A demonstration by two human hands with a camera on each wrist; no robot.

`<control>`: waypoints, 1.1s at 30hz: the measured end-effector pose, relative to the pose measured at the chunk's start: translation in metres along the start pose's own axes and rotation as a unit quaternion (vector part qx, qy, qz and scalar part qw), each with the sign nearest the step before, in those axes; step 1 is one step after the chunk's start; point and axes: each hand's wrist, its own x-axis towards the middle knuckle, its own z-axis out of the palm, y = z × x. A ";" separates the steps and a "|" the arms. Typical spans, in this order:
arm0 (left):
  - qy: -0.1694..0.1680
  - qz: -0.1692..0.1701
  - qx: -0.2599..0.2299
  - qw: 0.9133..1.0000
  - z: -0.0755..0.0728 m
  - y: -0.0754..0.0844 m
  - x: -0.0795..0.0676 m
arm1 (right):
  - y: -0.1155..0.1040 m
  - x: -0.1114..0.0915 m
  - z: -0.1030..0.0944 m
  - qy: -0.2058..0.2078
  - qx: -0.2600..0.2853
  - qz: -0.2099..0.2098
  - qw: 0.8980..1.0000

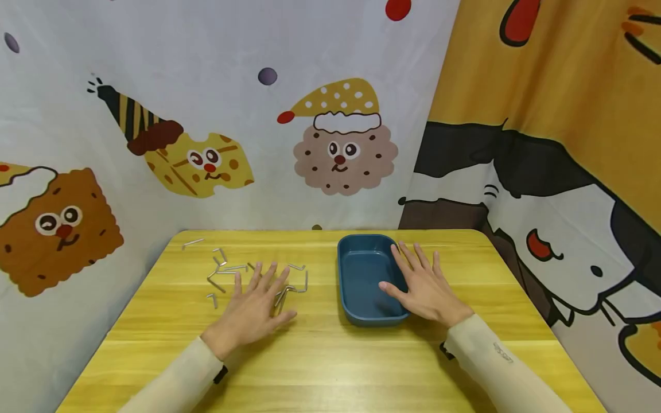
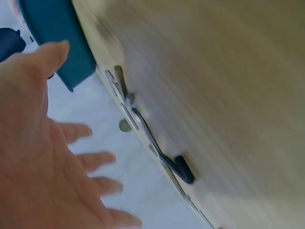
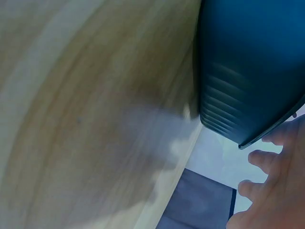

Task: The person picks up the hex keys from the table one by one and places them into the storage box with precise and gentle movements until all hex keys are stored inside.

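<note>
Several L-shaped metal hex keys (image 1: 215, 300) lie scattered over the left half of the table. My left hand (image 1: 253, 315) hovers over the near side of them, fingers spread, holding nothing; it hides part of the group. In the left wrist view, a dark hex key (image 2: 150, 135) lies on the wood beyond the spread fingers. Right of the keys stands a dark blue rectangular tray (image 1: 374, 322), with bare inside. My right hand (image 1: 426, 292) is spread at the tray's right rim, gripping nothing. Whether it touches the rim I cannot tell.
The light wooden table (image 1: 330, 373) ends at a back edge against a white printed curtain (image 1: 206, 46). A yellow curtain (image 1: 480, 69) with a cartoon animal hangs along the right side. Dark bands show at both wrists.
</note>
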 end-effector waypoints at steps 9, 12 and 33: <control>-0.041 0.088 -0.002 0.995 0.001 -0.016 0.008 | 0.002 0.009 -0.001 -0.014 0.002 -0.004 1.000; -0.058 0.104 -0.005 0.993 0.000 -0.020 0.011 | 0.002 0.009 0.001 -0.016 0.002 -0.008 1.000; -0.026 0.186 0.055 0.981 0.000 -0.021 0.021 | 0.003 0.009 0.004 -0.019 0.016 -0.008 1.000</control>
